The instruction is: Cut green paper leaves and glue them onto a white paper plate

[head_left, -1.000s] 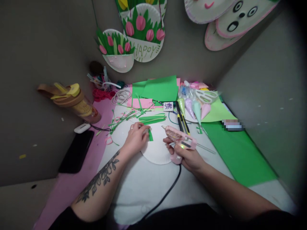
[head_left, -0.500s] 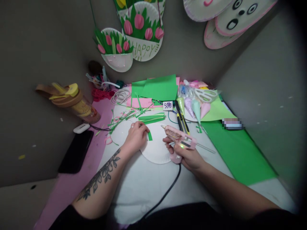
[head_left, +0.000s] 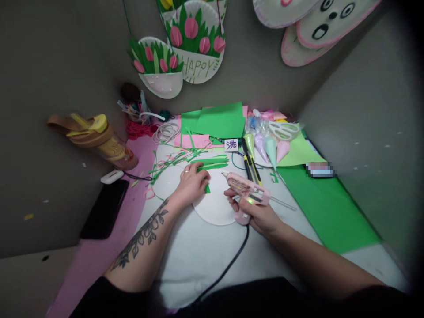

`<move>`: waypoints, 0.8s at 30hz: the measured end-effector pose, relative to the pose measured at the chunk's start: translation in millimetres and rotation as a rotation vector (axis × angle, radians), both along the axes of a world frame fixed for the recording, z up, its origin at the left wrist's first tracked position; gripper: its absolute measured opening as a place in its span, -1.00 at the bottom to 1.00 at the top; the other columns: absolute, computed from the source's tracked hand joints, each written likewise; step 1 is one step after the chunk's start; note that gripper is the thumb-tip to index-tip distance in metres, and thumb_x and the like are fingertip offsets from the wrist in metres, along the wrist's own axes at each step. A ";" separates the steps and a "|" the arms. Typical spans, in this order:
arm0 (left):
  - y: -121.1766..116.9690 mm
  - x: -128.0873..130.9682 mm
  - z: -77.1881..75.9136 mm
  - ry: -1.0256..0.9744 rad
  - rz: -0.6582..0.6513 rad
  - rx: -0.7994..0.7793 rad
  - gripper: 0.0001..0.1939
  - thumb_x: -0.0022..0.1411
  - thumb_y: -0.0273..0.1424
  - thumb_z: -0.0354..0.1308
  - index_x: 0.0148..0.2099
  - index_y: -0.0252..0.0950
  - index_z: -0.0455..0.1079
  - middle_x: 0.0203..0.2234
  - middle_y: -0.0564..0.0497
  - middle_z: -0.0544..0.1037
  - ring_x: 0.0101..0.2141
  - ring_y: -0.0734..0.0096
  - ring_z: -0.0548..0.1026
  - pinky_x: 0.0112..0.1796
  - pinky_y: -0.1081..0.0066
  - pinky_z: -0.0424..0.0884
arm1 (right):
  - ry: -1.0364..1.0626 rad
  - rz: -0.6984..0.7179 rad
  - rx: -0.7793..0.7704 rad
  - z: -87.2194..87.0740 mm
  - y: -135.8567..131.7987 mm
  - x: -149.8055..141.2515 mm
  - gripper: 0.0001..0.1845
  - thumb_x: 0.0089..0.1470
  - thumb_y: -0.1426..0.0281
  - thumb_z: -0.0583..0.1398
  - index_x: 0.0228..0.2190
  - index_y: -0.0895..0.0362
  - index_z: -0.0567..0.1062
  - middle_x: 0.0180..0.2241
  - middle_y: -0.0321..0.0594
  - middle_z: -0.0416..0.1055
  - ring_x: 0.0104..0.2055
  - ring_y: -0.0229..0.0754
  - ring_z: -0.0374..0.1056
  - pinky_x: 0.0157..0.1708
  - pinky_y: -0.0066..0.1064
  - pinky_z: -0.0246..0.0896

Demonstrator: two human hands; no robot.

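Note:
In my right hand [head_left: 256, 212] I grip a pink hot glue gun [head_left: 248, 189], its nozzle pointing left over the plate and a small green light lit on its side. Its dark cord runs down toward me. A round white paper plate [head_left: 217, 210] lies below the nozzle. My left hand [head_left: 194, 182] rests at the plate's left edge, fingers spread and bent down over a green paper strip [head_left: 207, 189], mostly hidden beneath them. Just beyond that hand lie several cut green paper blades [head_left: 213, 162].
Paper scraps [head_left: 165, 163] litter the left, near a phone [head_left: 104, 212] and a tumbler [head_left: 102, 141]. Behind the plate are a box cutter [head_left: 251, 161], filled piping bags [head_left: 271, 150], white scissors [head_left: 285, 129] and green paper sheets [head_left: 221, 121]. Decorated plates [head_left: 160, 85] hang on the wall.
My left hand has shifted slightly right and its fingers now cover more of the green strip. My right hand with the glue gun has hardly moved.

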State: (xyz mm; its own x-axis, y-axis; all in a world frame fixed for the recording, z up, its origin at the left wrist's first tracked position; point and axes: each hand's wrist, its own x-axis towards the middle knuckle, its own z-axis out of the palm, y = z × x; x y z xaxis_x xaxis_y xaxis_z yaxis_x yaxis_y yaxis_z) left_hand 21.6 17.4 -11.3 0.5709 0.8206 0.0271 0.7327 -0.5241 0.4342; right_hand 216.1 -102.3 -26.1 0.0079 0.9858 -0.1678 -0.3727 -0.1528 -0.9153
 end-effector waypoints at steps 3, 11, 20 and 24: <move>0.9 1.0 1.2 0.015 -0.020 0.005 -0.79 0.22 -0.44 0.01 -0.17 -0.21 0.44 0.15 -0.15 0.21 0.14 -0.06 0.14 0.03 -0.10 0.20 | -0.012 -0.001 -0.006 0.3 0.1 0.2 -0.55 -0.08 0.17 0.36 -0.13 0.05 0.50 -0.16 -0.12 0.52 -0.26 -0.14 0.39 -0.35 -0.35 0.32; 2.5 -2.5 11.7 0.005 -0.040 0.026 -0.77 0.26 -0.46 -0.07 -0.23 -0.24 0.43 -0.09 -0.16 0.38 -0.02 0.06 0.26 -0.04 0.03 0.26 | -0.073 -0.007 0.001 0.7 0.3 -0.3 -0.56 -0.07 0.14 0.34 -0.15 0.07 0.51 -0.16 -0.08 0.52 -0.26 -0.10 0.39 -0.39 -0.33 0.33; 9.1 -7.5 15.3 -0.026 -0.076 -0.034 -0.72 0.22 -0.54 -0.09 -0.26 -0.26 0.45 -0.32 -0.06 0.54 -0.24 0.23 0.42 -0.14 0.27 0.32 | -0.264 0.144 0.107 1.7 -4.6 2.6 -0.41 0.03 0.11 0.28 0.09 0.00 0.40 -0.10 -0.08 0.50 -0.07 0.00 0.42 -0.10 -0.13 0.37; 9.6 -7.5 11.0 -0.091 -0.042 -0.073 -0.76 0.23 -0.51 -0.09 -0.22 -0.28 0.42 -0.29 -0.07 0.55 -0.21 0.24 0.45 -0.14 0.29 0.33 | -0.243 0.249 0.181 8.1 -5.5 -1.3 -0.33 0.06 0.03 0.23 0.15 0.00 0.33 -0.09 -0.06 0.49 0.01 0.02 0.39 0.03 -0.05 0.30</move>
State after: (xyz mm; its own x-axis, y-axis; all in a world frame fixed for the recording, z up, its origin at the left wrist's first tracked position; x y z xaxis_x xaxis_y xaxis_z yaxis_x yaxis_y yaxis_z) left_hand 14.1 27.0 -0.3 0.6027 0.7977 0.0213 0.6667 -0.5181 0.5357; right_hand 214.8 -107.8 -18.0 -0.2174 0.9760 -0.0134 -0.1141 -0.0391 -0.9927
